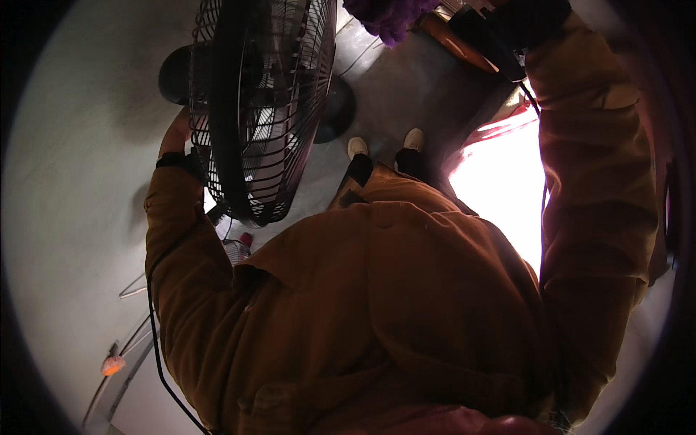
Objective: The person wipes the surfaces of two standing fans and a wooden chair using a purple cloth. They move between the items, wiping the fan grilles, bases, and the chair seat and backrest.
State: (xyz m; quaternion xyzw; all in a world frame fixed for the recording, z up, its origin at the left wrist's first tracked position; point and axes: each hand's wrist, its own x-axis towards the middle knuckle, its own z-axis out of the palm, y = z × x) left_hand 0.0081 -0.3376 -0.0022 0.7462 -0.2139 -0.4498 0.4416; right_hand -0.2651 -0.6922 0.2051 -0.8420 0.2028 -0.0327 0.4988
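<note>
At the left stands a black fan [225,109] with a round wire cage, seen nearly edge-on. A rounded dark motor housing [182,73] juts out behind the cage. My left hand [175,133] is at the rear of the fan, just below that housing. The cage hides its fingers, so its grip does not show. My right arm [598,190] stretches up to the top right. There my right hand [481,4] is mostly cut off by the upper edge, close to a dark object [489,41] and a purple cloth [394,19].
A pale wall [70,163] runs along the left, with an orange lamp-like item [112,365] on it. A black cable [157,348] hangs by my left sleeve. My shoes [358,147] stand on a grey floor [380,103]. Bright light comes from an opening [500,185] at the right.
</note>
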